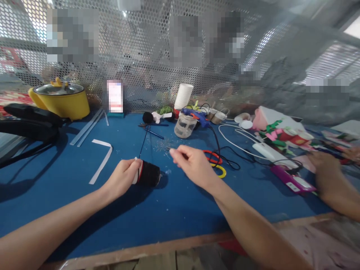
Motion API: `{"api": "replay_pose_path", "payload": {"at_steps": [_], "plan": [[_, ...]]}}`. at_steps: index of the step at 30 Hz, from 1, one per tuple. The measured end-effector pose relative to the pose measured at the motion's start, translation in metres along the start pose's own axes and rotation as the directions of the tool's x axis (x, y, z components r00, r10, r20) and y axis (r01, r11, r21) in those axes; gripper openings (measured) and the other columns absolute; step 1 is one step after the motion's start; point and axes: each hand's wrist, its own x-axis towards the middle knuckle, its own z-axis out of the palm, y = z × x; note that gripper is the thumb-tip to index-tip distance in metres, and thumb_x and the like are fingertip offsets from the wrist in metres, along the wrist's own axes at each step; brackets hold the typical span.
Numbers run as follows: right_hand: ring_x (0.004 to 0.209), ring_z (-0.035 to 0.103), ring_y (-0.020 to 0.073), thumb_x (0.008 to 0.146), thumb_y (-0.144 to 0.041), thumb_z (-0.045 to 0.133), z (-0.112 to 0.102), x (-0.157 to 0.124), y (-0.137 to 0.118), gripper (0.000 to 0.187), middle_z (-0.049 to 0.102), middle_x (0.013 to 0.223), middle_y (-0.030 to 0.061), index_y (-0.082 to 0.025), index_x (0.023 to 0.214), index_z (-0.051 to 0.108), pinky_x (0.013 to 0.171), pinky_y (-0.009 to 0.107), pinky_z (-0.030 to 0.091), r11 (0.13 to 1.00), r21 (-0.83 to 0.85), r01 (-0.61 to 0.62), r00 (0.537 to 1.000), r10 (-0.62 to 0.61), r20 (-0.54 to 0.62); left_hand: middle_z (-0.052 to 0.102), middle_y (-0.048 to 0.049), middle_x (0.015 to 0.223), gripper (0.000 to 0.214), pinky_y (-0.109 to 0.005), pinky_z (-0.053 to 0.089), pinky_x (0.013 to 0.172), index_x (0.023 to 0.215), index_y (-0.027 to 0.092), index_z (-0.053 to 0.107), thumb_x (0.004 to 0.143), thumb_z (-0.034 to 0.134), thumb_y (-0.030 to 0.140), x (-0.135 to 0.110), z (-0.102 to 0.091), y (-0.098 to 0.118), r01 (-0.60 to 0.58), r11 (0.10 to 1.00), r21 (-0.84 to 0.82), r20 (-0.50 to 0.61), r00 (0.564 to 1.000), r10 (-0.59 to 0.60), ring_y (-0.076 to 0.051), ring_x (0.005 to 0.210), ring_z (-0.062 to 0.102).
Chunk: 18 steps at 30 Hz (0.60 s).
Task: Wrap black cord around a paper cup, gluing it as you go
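My left hand [123, 178] is closed around one end of a small cylinder wrapped in black yarn [149, 173], which lies on the blue table [84, 195]. A thin black strand [144, 141] runs up from the cylinder toward the back of the table. My right hand [191, 161] hovers just right of the cylinder, thumb and forefinger pinched together; what they pinch is too small to see. Red and yellow scissor handles [216, 164] lie just beyond that hand.
A yellow pot [60, 100] stands at the back left, with white strips [101, 159] nearby. A glass jar [185, 125], a blue glue gun [197, 115], a white roll [183, 96] and cables sit at the back. Another person's hand [327, 176] rests at the right near a purple phone [292, 181].
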Motion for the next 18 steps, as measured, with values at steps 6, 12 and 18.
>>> {"api": "replay_pose_path", "payload": {"at_steps": [6, 12, 18], "plan": [[0.052, 0.054, 0.0120, 0.074, -0.028, 0.051, -0.056, 0.024, 0.005, 0.013, 0.059, 0.063, 0.0006, -0.018, 0.081, 0.051, 0.049, 0.023, 0.041, 0.991, -0.040, -0.131, 0.989, 0.134, 0.065, 0.030, 0.0039, 0.046, 0.036, -0.023, 0.023, 0.047, 0.050, 0.019, 0.035, 0.078, 0.033, 0.040, 0.002, -0.005, -0.002, -0.119, 0.950, 0.289, 0.006, 0.992, 0.122, -0.011, 0.047, 0.030], [0.076, 0.056, 0.0227, 0.070, -0.037, 0.056, -0.091, 0.084, 0.049, 0.022, 0.060, 0.068, 0.0072, -0.015, 0.064, 0.054, 0.066, 0.030, 0.040, 0.926, -0.157, -0.344, 0.831, 0.223, -0.509, 0.026, 0.0044, 0.050, 0.036, -0.023, 0.022, 0.048, 0.053, 0.019, 0.031, 0.080, 0.026, 0.041, 0.001, -0.006, 0.000, -0.088, 0.916, 0.391, 0.064, 0.996, 0.068, -0.011, 0.049, 0.026], [0.052, 0.058, 0.0184, 0.076, -0.037, 0.052, -0.087, 0.115, 0.079, 0.033, 0.055, 0.045, 0.0047, -0.015, 0.053, 0.051, 0.047, 0.027, 0.042, 0.880, 0.066, -0.471, 0.846, 0.471, -0.248, 0.028, 0.0040, 0.050, 0.034, -0.023, 0.023, 0.048, 0.054, 0.018, 0.033, 0.080, 0.027, 0.039, 0.000, -0.008, 0.002, -0.122, 0.908, 0.400, 0.104, 0.991, 0.087, -0.011, 0.050, 0.028]]}}
